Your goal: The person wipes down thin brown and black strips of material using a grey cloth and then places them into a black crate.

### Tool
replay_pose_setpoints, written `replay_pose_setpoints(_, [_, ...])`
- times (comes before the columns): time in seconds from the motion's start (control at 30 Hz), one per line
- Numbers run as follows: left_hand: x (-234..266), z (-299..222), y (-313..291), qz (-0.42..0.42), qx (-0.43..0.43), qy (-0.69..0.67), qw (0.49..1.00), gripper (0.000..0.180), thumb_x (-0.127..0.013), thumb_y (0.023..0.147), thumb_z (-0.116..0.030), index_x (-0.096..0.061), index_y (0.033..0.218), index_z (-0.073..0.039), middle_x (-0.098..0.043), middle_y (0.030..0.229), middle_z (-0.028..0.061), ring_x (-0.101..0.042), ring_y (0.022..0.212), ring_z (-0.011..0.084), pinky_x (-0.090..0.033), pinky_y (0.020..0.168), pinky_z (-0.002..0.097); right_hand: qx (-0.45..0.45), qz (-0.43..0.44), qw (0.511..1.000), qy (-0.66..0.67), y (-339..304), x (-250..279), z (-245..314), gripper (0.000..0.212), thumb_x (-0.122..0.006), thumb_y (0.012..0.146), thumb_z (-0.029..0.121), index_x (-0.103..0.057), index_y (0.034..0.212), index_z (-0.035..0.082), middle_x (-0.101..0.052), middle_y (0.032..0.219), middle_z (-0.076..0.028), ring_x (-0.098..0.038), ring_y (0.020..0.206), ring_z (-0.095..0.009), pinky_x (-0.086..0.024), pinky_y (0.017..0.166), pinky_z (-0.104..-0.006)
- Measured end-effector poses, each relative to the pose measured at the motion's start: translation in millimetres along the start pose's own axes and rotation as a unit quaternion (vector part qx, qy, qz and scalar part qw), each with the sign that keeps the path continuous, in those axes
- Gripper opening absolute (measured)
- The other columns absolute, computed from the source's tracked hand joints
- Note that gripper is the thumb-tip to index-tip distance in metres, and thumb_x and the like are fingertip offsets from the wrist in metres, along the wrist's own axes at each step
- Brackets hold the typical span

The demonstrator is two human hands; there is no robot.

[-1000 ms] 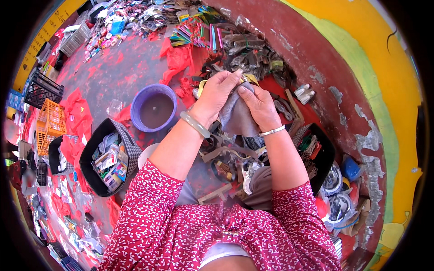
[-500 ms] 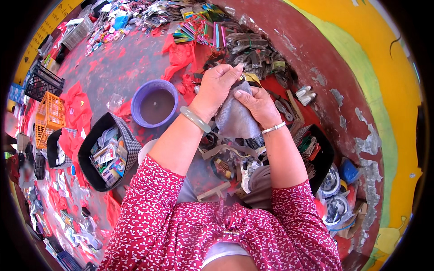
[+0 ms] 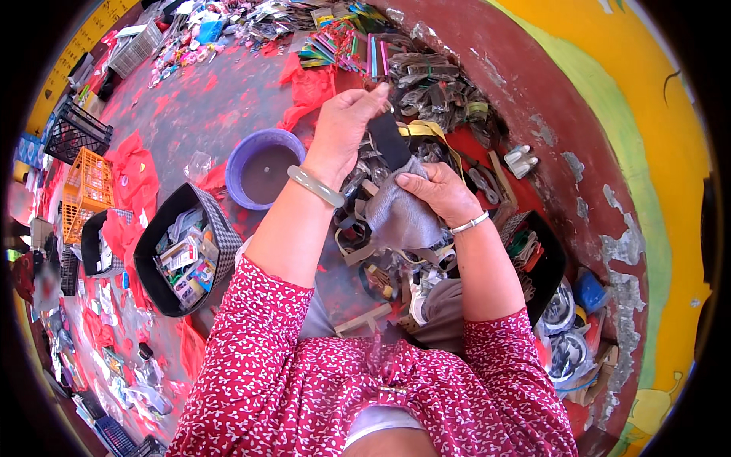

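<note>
My left hand [image 3: 343, 128] is raised and closed on the end of a wide black belt [image 3: 390, 142]. The belt slants down and to the right from it into a grey cloth [image 3: 402, 215]. My right hand [image 3: 445, 195] grips this cloth around the belt, thumb on top, and the cloth's loose part hangs below. Whatever part of the belt lies inside the cloth is hidden. Just beyond the cloth runs a yellow strap [image 3: 423, 128]. Under my hands is a jumble of straps and clear plastic wrapping [image 3: 396, 263] in front of my knees.
On the left stand a purple basin [image 3: 233, 169] of murky water and a black checked basket [image 3: 225, 236] of packets. An orange crate [image 3: 88, 194] is farther left. Another dark basket [image 3: 550, 263] sits at right, near the peeling wall [image 3: 560, 114]. Bundled goods [image 3: 438, 84] lie beyond my hands.
My left hand has moved up and left, away from the right hand. A length of black belt now shows between them. The right hand with the cloth has shifted slightly down and right.
</note>
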State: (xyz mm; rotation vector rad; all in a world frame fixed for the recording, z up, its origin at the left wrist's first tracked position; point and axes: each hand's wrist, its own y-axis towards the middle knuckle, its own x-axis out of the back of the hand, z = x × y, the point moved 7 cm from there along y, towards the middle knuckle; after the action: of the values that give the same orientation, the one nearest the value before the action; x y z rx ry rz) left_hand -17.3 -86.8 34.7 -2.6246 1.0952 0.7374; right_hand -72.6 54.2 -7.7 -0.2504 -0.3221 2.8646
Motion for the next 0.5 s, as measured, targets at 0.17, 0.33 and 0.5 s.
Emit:
replay_pose_setpoints(0.17, [-6,11,-1,0.064,0.023,0.037,0.997,0.016,-0.067,0.083,-0.022,-0.062,0.08,-0.007,-0.06,0.074,-0.0008,-0.053,0.067,0.006,-0.043,0.063,0.0203,0.058,0.007,0.994,0.095,2,1,0,0.043,-0.05,0.092,0.037,-0.061,0.102,-0.003,-0.063,0.095,-0.005,-0.056,0.088,-0.01,-0.044,0.082,-0.0246])
replay_pose_setpoints(0.33, [-6,-2,0,0.067,-0.021,0.041,0.997,0.016,-0.065,0.084,-0.022,-0.063,0.08,-0.007,-0.059,0.073,-0.0026,-0.053,0.067,0.0047,-0.042,0.063,0.0191,0.108,-0.018,0.988,0.108,8,8,1,0.048,-0.044,0.094,0.036,-0.051,0.116,-0.006,-0.057,0.11,-0.009,-0.052,0.101,-0.014,-0.039,0.09,-0.0289])
replay_pose_setpoints(0.5, [-1,-15,1,0.054,-0.029,0.035,0.997,0.015,-0.065,0.084,-0.022,-0.063,0.077,-0.008,-0.056,0.07,-0.0042,-0.05,0.065,0.0035,-0.04,0.061,0.0184,0.112,0.003,0.978,0.177,8,17,7,0.048,-0.039,0.095,0.032,-0.043,0.124,-0.005,-0.052,0.12,-0.013,-0.05,0.111,-0.02,-0.035,0.098,-0.0352])
